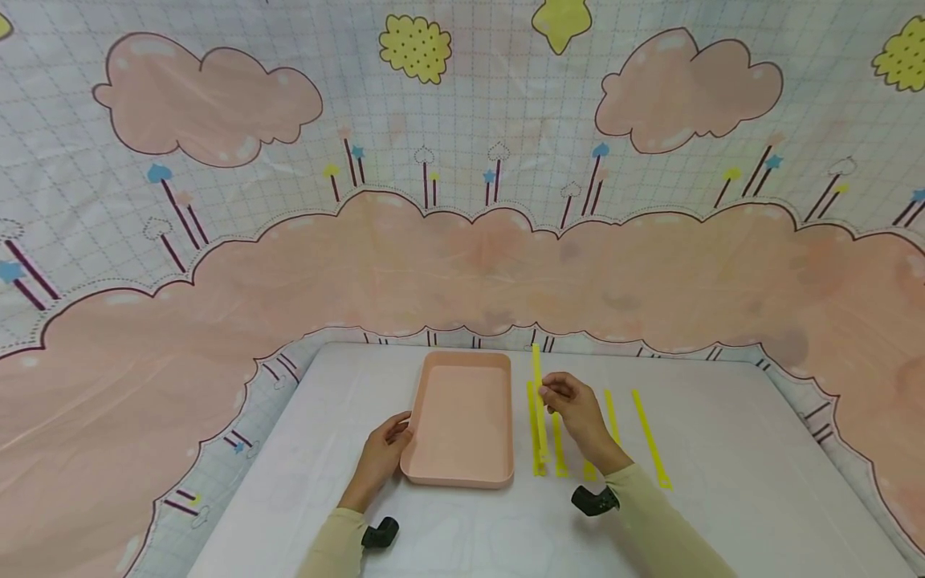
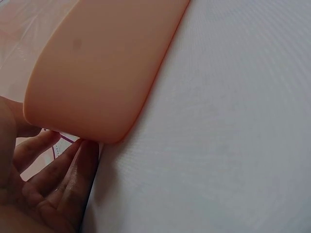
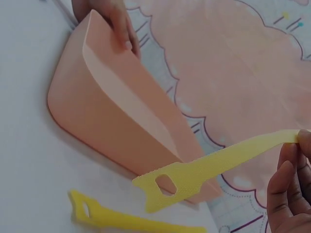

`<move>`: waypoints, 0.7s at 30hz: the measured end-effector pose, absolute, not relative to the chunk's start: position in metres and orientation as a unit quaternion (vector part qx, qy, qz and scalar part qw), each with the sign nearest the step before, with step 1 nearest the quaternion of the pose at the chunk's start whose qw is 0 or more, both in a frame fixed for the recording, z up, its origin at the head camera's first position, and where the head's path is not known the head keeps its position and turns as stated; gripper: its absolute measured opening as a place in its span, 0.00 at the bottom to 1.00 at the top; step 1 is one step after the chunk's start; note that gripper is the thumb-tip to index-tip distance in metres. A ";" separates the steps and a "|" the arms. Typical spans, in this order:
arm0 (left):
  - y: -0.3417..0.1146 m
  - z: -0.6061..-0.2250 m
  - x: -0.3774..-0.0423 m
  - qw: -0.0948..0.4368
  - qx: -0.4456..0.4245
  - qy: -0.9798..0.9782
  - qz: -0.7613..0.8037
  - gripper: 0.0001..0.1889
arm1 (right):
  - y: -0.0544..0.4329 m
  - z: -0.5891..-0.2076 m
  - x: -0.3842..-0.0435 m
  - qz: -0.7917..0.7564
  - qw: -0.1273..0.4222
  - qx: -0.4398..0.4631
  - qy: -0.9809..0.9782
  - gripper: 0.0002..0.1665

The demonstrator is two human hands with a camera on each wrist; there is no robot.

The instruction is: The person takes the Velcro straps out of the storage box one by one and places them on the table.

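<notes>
A shallow peach-pink tray (image 1: 462, 425) stands on the white table. My left hand (image 1: 383, 451) rests at its left side, fingers (image 2: 80, 165) touching the outer wall near a corner, with the thumb partly hidden behind the tray. To the right of the tray, my right hand (image 1: 574, 404) pinches a yellow hook-and-loop cable tie (image 3: 204, 170) between thumb and fingertips. Its slotted, notched head hangs toward the tray, over the table. Another yellow cable tie (image 3: 126, 219) lies below it, and its own head slot shows.
More yellow cable ties lie spread right of the tray, one (image 1: 652, 437) the farthest right and another (image 1: 560, 457) near the right hand. A patterned cloth (image 1: 491, 273) with clouds rises behind the table (image 1: 766, 482). Dark cameras (image 1: 596, 501) sit at both wrists.
</notes>
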State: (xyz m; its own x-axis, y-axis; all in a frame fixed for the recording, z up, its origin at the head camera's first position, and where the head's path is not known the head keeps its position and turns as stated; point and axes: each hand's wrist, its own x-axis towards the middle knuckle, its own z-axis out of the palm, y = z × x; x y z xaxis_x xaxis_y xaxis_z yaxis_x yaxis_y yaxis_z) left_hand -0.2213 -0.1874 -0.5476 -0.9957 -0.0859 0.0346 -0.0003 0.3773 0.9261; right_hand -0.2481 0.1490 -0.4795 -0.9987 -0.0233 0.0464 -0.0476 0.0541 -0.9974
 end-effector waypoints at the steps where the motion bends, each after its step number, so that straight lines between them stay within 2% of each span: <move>1: -0.187 -0.547 -0.221 0.037 0.028 -0.828 -0.558 0.19 | 0.152 -0.480 -0.248 0.686 0.008 0.022 -0.727 0.15; 21: -0.185 -0.542 -0.219 0.039 0.024 -0.835 -0.548 0.20 | 0.206 -0.489 -0.242 0.666 0.017 -0.027 -0.745 0.17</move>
State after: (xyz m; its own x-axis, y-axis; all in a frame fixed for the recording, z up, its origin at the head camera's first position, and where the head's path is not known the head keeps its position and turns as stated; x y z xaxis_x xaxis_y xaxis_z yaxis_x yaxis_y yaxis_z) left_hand -0.2192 -0.1850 -0.5423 -0.9958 -0.0831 0.0380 0.0017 0.3988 0.9170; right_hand -0.2420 0.2057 -0.4887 -0.9980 0.0627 -0.0101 0.0170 0.1110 -0.9937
